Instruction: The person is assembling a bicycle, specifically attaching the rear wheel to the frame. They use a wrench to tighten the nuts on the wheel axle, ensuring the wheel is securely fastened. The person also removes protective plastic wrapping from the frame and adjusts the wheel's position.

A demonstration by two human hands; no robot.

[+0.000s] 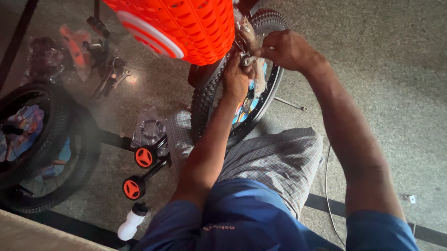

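under the orange basket (178, 18), both hands at the wheel (245, 86) hub. left hand (235, 78) grips the wheel; right hand (287, 49) pinches a small metal part (247, 60).

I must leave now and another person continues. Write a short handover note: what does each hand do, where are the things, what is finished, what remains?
Left hand: grips the bicycle wheel at its hub.
Right hand: fingers pinch a small metal fitting at the axle.
Orange basket: mounted above the wheel.
On the floor: a second wheel, two small orange-hubbed wheels, a white bottle, loose tools.
Done: wheel stands in place, plastic wrap still on.
Left: fitting still in hand; whether it is tight cannot be seen.
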